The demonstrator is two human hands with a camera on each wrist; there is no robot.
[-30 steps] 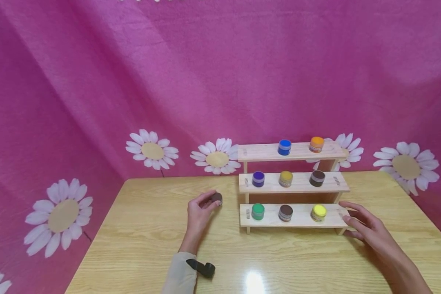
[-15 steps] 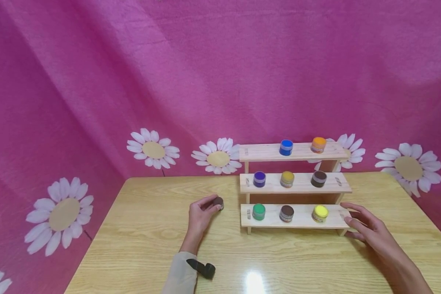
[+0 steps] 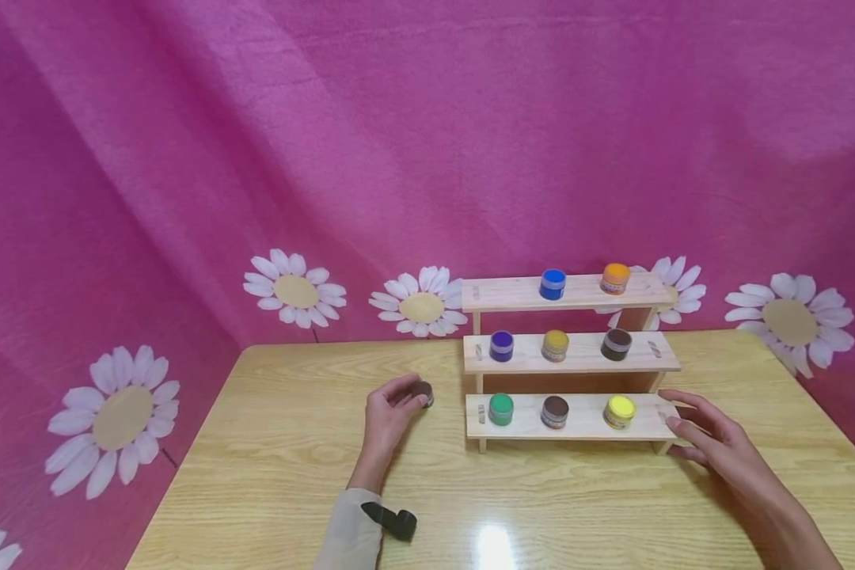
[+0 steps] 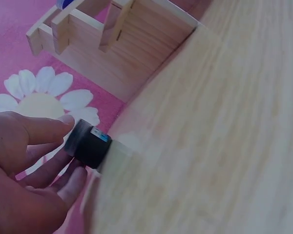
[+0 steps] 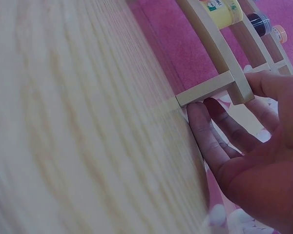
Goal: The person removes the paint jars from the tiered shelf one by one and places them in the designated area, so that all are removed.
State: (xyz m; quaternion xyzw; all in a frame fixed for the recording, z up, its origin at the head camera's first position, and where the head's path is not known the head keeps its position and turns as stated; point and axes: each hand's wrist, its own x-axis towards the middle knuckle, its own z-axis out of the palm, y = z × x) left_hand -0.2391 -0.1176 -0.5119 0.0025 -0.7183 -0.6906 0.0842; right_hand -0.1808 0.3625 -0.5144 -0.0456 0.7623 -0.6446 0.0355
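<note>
My left hand holds a small dark paint jar between thumb and fingers, left of the wooden rack. The left wrist view shows this dark jar at the tabletop, thumb on one side and fingers on the other. My right hand grips the right end of the three-tier rack. In the right wrist view, its thumb lies at the bottom shelf's end, and the fingertips meet the rack's leg. Green, brown and yellow jars stand on the bottom shelf.
Purple, ochre and dark brown jars line the middle shelf. Up top are blue and orange jars. A pink flowered cloth hangs behind the wood-grain table.
The left hand and its dark jar have shifted slightly toward me and to the right over the first half second, then stayed nearly still. The right hand stays at the rack's end.
</note>
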